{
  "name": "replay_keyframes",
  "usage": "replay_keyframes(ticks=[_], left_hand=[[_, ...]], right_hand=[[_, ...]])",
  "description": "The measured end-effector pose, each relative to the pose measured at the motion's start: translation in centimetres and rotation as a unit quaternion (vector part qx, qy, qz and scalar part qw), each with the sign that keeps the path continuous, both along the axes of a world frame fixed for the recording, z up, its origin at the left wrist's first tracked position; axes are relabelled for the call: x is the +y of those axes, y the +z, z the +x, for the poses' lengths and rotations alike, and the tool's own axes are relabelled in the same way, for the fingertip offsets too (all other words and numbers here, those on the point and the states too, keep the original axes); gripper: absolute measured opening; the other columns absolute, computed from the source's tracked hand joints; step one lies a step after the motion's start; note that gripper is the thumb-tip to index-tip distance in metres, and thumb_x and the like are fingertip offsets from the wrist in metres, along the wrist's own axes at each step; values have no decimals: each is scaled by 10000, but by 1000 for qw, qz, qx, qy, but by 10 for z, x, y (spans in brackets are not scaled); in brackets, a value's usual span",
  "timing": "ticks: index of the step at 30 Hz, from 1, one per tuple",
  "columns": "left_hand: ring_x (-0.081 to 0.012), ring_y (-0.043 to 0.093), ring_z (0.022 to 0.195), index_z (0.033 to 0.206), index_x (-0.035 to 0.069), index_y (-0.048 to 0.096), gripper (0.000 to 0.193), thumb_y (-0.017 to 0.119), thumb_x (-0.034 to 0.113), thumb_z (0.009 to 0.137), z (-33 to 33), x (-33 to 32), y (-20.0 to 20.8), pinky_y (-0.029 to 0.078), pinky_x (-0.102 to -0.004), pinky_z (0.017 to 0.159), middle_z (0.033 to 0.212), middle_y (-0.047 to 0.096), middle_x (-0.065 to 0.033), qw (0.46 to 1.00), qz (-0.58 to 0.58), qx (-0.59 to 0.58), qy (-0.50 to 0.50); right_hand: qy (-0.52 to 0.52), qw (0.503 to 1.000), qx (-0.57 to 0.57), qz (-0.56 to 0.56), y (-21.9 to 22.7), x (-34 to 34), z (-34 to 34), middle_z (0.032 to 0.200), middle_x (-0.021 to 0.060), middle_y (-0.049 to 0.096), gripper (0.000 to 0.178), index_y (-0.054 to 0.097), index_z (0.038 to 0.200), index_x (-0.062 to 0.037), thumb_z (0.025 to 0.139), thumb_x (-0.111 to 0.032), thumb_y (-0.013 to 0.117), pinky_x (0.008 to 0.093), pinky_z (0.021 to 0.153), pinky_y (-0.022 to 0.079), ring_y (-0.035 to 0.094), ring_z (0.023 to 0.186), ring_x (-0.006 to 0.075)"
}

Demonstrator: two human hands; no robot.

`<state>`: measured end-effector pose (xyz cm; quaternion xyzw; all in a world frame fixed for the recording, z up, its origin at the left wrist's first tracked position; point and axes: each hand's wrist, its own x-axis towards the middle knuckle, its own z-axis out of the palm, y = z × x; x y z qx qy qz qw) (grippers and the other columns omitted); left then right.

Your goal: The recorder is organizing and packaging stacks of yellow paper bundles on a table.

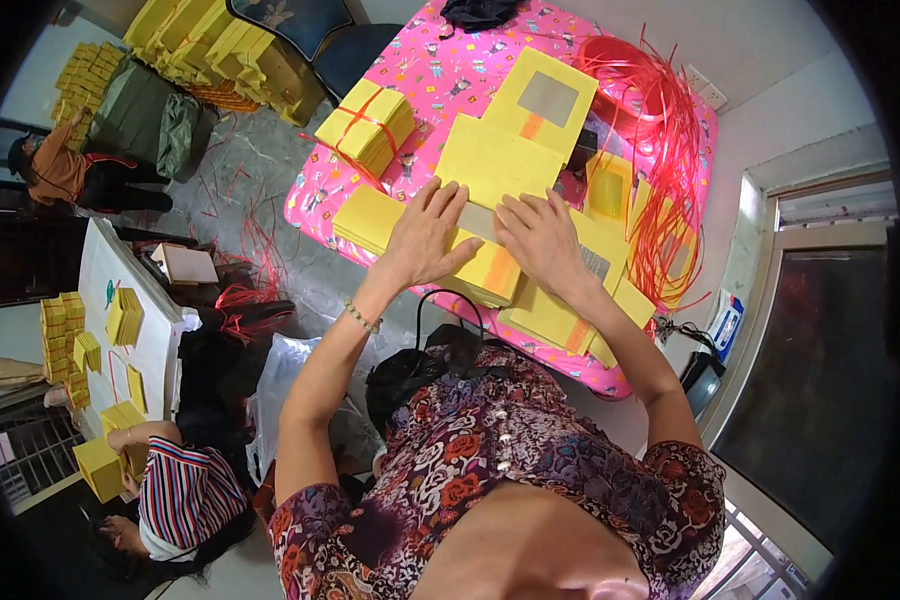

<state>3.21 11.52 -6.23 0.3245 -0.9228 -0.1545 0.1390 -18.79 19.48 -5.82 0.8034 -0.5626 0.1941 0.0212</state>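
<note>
Many yellow pieces [500, 160] crowded the near edge of the pink tabletop [315, 203] — left hand [422, 238] and right hand [548, 245] atop, fingers spread, gripping nothing — grey floor [242, 170] beyond.

Plain paper: a yellow rectangle [500, 158], blank on its upper face, lying flat and slightly askew, its far edge slanting from 11 toward 4 o'clock.
Paper stack: yellow, several layers thick [482, 272], directly toward 6 o'clock from the plain paper; its layered edge shows on the 6 o'clock side.
Silver patch: a pale strip [478, 221] on the stack's top, in view just below the plain paper.
Orange band: runs [502, 276] from near the patch toward 6 o'clock.
Resting place: pink patterned surface [317, 198], near its 6 o'clock edge.
</note>
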Motion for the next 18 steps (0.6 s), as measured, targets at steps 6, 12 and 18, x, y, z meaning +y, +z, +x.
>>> replay_keyframes(ticks=[6, 12, 18], left_hand=[[-451, 378, 1330, 1409, 89, 498, 624, 550, 484, 929, -2, 0, 3, 328, -489, 1131, 1382, 475, -239, 999, -27, -17, -21], [-456, 374, 1331, 1414, 119, 505, 614, 549, 494, 930, 0, 0, -1, 338, -494, 1120, 1384, 471, -238, 999, -26, -18, -16], [-462, 358, 1342, 1413, 120, 509, 611, 549, 498, 934, 0, -2, 1, 339, -494, 1123, 1397, 461, -225, 999, -19, -24, -21]], right_hand=[[-10, 1000, 6, 16, -5, 10, -3, 1352, 78, 562, 408, 602, 1270, -47, 908, -235, 613, 535, 1122, 293, 482, 1269, 281], [-35, 999, -19, 29, -16, 28, -18, 1441, 85, 507, 450, 550, 1354, -61, 937, -225, 590, 529, 1167, 235, 417, 1367, 287], [-32, 999, -21, -1, -19, 24, -21, 1385, 95, 554, 420, 586, 1307, -56, 925, -229, 614, 498, 1115, 311, 467, 1322, 295]])
